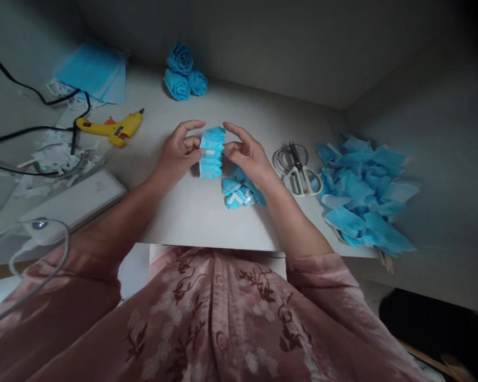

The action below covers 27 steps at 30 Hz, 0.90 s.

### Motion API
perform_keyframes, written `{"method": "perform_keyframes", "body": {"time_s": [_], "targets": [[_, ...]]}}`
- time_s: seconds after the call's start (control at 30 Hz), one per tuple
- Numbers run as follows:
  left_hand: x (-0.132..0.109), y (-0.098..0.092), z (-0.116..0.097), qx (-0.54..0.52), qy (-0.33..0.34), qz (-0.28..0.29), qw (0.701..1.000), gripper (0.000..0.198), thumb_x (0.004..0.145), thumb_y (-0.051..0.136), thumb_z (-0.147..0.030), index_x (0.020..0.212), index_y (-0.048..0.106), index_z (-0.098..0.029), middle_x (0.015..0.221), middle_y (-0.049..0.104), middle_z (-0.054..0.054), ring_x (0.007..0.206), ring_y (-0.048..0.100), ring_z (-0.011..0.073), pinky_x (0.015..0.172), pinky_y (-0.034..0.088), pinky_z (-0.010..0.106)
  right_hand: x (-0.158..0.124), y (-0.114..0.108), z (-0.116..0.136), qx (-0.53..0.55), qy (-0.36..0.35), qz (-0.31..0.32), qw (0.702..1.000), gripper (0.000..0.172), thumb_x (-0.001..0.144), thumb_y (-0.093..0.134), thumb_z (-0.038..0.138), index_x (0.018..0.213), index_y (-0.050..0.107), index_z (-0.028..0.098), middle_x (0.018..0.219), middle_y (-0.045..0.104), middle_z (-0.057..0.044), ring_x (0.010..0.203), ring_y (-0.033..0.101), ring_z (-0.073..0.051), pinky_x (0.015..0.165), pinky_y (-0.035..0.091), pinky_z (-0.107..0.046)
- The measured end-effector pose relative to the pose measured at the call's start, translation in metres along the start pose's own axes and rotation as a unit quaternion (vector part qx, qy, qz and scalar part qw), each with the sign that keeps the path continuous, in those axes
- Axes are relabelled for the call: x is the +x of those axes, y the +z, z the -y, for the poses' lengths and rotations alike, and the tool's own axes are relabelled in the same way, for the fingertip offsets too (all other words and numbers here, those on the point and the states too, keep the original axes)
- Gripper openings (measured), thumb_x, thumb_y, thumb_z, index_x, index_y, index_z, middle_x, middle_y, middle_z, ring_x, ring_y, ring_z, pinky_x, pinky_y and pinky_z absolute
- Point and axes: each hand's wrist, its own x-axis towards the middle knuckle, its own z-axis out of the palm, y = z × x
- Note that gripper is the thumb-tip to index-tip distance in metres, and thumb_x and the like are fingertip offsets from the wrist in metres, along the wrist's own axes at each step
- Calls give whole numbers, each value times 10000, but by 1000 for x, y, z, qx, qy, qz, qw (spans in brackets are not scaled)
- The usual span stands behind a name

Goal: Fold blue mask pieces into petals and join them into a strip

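Between my two hands is a pleated strip of light-blue material (pixel 212 154), held up over the middle of the table. My left hand (pixel 180 148) pinches its left edge between thumb and fingers. On the opposite edge, my right hand (pixel 246 151) grips the strip with thumb and fingers, the index finger stretched near its top. Several folded blue pieces with white strips (pixel 239 193) lie on the table just below my right hand, partly covered by the wrist.
Three blue flowers (pixel 181 74) stand at the back. On the left are blue face masks (pixel 90 71), a yellow glue gun (pixel 115 129), white scraps (pixel 51 159), a power bank (pixel 79 204) and cables. Scissors (pixel 298 175), a wire coil (pixel 281 159) and a blue petal pile (pixel 362 185) lie right.
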Motion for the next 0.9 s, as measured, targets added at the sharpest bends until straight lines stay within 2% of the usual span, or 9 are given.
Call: {"method": "perform_keyframes", "body": {"time_s": [0.17,0.27,0.4,0.47,0.53,0.67,0.9], "targets": [[-1,1,1,41,-3,2,999,614,818,846,-356,1356,567,-253,844,680,-22,719,636,149,698,491,285,1,3,-2,-5,-4,0,1000,790,924,745,653,1563,495,261,983,689,-12,793,638,-154,745,603,-320],[-1,4,-2,56,2,-29,998,529,832,819,-356,1297,592,-252,835,694,-19,737,637,152,722,498,301,2,6,-6,-17,-9,-18,1000,765,928,740,640,1556,502,274,949,657,-2,791,626,-158,761,611,-334],[-2,8,-13,93,47,-134,986,232,845,762,-335,1032,662,-242,760,672,-29,718,595,144,705,470,321,2,8,-7,-46,-14,-58,997,732,936,708,661,1545,515,303,984,643,-23,911,668,-215,864,643,-421],[-4,10,-19,155,81,-156,972,106,863,731,-322,868,662,-241,739,658,-28,703,560,140,697,451,332,2,10,-6,-61,-20,-73,995,715,942,697,663,1538,522,308,1011,643,-36,967,674,-239,912,648,-462],[-7,13,-24,218,108,-135,961,138,874,716,-311,771,654,-242,715,639,-22,684,533,150,695,438,347,1,12,-5,-74,-30,-82,993,705,953,686,648,1547,521,307,1038,642,-46,1017,677,-252,965,642,-490],[-11,16,-26,283,116,-71,949,132,851,730,-257,728,683,-251,685,598,-7,678,521,180,698,418,363,-1,13,-3,-87,-49,-73,992,695,970,672,615,1569,510,304,1087,644,-55,1054,670,-252,1021,628,-501],[-10,15,-20,299,97,-65,947,69,816,750,-195,781,763,-253,719,638,1,694,544,187,733,454,359,-2,17,-3,-78,-54,-69,993,673,981,657,604,1569,509,310,1074,642,-51,1052,667,-250,1032,626,-519]]}}
